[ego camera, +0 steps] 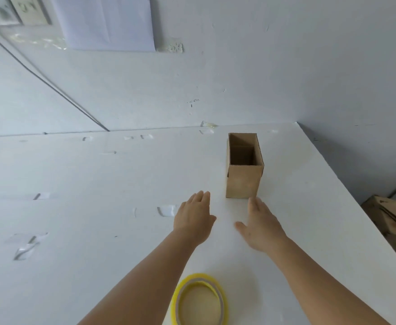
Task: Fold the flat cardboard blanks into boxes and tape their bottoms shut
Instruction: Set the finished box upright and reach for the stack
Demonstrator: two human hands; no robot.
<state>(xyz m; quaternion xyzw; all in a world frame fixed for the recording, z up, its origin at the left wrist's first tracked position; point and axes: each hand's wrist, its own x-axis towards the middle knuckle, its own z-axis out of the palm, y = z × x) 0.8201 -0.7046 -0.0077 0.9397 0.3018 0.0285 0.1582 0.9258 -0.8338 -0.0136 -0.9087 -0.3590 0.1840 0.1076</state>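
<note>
A brown cardboard box [244, 174] stands upright on the white table [98, 184], its top open toward me. My left hand [193, 219] hovers flat with straight fingers just left of and below the box, holding nothing. My right hand [261, 225] is also flat and empty; its fingertips reach the box's near bottom corner, and I cannot tell whether they touch it. A yellow roll of tape [199, 299] lies flat on the table near the front edge, between my forearms.
Several bits of clear tape [166, 210] stick to the tabletop on the left and along the back. The table's right edge runs diagonally; beyond it on the floor are more cardboard pieces [394, 219]. A white wall rises behind.
</note>
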